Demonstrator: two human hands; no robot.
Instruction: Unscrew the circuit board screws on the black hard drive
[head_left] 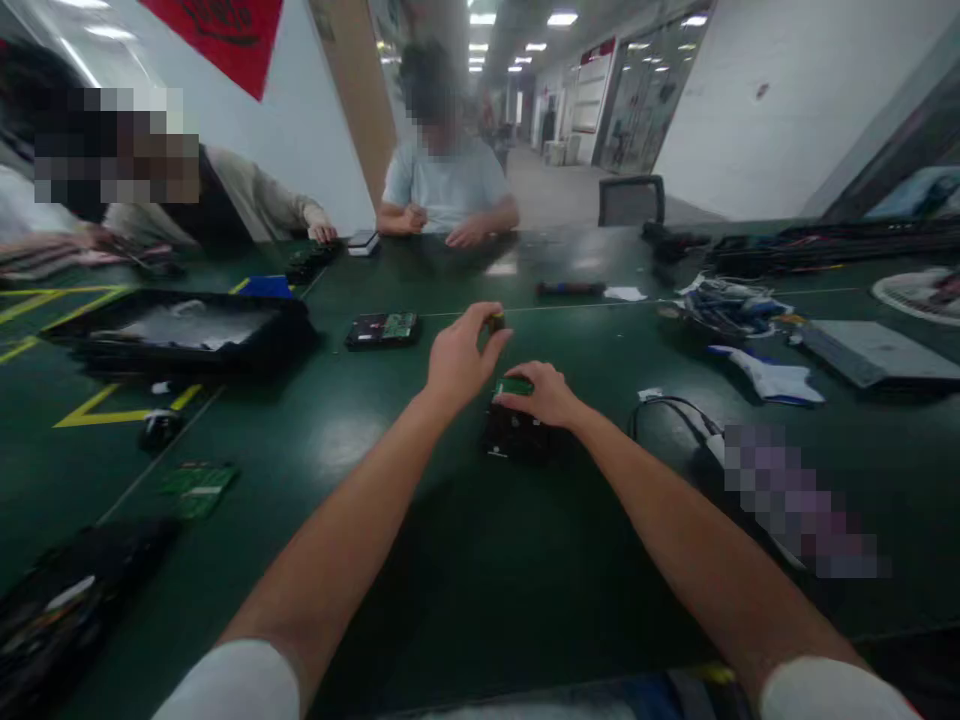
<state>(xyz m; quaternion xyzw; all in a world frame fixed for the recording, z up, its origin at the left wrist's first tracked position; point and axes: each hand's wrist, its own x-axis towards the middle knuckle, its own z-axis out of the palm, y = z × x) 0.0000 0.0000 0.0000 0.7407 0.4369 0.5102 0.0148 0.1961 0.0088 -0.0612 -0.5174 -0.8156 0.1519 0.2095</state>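
A black hard drive (517, 435) with a green circuit board on top lies on the dark green table (465, 580) in front of me. My right hand (546, 392) rests on the drive's far edge, fingers curled down onto the green board. My left hand (459, 358) hovers just above and left of it, thumb and fingertips pinched round a small dark object (496, 321) too small to name.
A second drive (382, 330) lies further back. A black tray (184, 335) stands at the left, a loose green board (199, 488) near the left front. Cables and a grey case (874, 352) crowd the right. Two other people sit at the far side.
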